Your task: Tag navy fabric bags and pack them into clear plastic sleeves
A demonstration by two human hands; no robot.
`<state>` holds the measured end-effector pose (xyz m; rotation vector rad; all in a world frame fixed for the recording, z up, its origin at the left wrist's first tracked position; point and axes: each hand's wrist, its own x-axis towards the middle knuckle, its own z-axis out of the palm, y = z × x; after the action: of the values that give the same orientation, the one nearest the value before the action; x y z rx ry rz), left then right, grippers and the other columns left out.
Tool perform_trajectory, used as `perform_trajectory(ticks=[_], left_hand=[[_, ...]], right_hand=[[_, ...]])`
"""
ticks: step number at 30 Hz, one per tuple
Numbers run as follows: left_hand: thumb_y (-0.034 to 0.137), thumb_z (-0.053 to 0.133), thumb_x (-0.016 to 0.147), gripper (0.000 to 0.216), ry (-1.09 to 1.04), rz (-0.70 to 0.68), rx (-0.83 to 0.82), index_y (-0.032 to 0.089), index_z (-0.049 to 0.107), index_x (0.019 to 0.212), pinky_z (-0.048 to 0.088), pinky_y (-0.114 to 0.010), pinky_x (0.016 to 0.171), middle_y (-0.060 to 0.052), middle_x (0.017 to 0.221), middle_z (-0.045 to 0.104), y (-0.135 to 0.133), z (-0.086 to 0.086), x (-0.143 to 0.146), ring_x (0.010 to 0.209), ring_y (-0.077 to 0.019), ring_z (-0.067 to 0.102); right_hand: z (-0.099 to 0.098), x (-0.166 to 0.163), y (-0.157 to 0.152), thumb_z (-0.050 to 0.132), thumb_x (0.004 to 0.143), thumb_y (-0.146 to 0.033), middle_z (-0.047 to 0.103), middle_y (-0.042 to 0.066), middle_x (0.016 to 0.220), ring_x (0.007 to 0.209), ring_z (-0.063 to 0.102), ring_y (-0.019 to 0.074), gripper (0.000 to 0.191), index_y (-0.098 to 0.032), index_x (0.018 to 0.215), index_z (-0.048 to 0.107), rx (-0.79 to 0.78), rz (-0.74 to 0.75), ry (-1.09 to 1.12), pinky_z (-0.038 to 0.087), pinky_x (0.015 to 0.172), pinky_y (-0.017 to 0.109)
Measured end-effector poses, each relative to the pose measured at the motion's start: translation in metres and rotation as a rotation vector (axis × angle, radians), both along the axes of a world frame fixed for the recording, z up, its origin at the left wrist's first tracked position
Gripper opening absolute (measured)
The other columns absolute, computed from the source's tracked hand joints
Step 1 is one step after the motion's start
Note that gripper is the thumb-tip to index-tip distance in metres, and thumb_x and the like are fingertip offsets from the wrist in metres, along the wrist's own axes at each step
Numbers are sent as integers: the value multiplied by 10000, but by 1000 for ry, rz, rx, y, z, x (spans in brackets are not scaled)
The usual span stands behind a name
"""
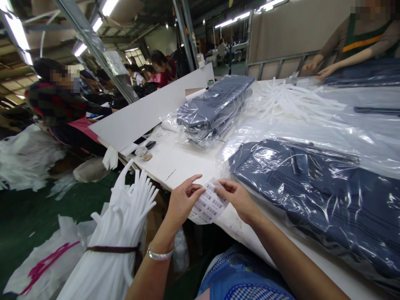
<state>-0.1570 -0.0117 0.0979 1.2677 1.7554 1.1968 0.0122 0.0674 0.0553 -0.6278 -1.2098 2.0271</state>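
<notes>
Between my two hands, over the table's near edge, is a sheet of barcode labels (pixel 206 205), white and slightly curled. My left hand (pixel 184 198) pinches its left upper side between thumb and fingers. At the upper right of the sheet, my right hand (pixel 236 196) has its thumb and fingers closed on it. Just right of my right hand lies a dark blue folded garment in a clear plastic bag (pixel 312 187). Farther back, a stack of bagged dark garments (pixel 215 106) rests on the white table (pixel 184 162).
A strapped bundle of white foam strips (pixel 115 233) stands at the left below the table edge. More white strips (pixel 284 98) lie across the table at the back. A co-worker (pixel 359 41) works at the far right; another person (pixel 62 96) is at the left behind a white board (pixel 150 112).
</notes>
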Motion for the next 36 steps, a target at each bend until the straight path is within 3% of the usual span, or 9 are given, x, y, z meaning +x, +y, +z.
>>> perform_trajectory(ticks=[6,13,17,23,27,32,36], left_hand=[[291,671,834,407,128,-36,-4,191,637,1227,537,-250,744,-21,879,763,4,1,3,819,-166,706],[211,668,841,399,368,-203,4,272,649,1236,502,-231,782,38,867,755,1,9,1,791,-133,685],[213,642,864,389,372,-262,13,256,644,1250,498,-227,788,31,875,746,2,13,-1,801,-131,679],[276,628,887,408,242,-295,-21,268,617,1295,515,-244,840,-3,1028,741,0,10,-3,919,-151,679],[309,643,874,478,90,-268,-80,228,574,1340,539,-265,801,-39,1022,747,-3,5,-4,908,-173,690],[306,682,831,558,130,-118,-77,190,546,1359,553,-275,780,-38,935,755,-4,6,1,838,-170,700],[290,691,820,548,202,-73,-33,198,558,1343,563,-276,810,-16,895,762,-3,10,9,825,-164,713]], right_hand=[[3,4,-2,714,795,-415,690,21,823,753,589,158,277,-182,942,740,-29,18,-42,431,696,280],[1,7,2,765,699,-437,647,2,759,751,559,150,293,-164,792,718,-51,44,-132,441,749,300],[-1,10,0,756,709,-424,639,2,779,773,561,146,271,-168,787,714,-90,103,-133,448,771,300],[-8,7,1,709,772,-429,614,-13,761,715,544,124,263,-172,823,682,-85,41,-115,428,708,271],[-10,5,0,642,834,-401,652,19,837,763,590,160,228,-181,888,676,135,-33,-198,470,731,302],[0,9,-13,611,873,-233,672,61,1022,899,611,201,168,-218,1030,667,779,-463,-429,483,865,357],[7,9,-22,566,916,-180,698,53,933,845,640,186,144,-217,974,693,917,-391,-421,505,794,318]])
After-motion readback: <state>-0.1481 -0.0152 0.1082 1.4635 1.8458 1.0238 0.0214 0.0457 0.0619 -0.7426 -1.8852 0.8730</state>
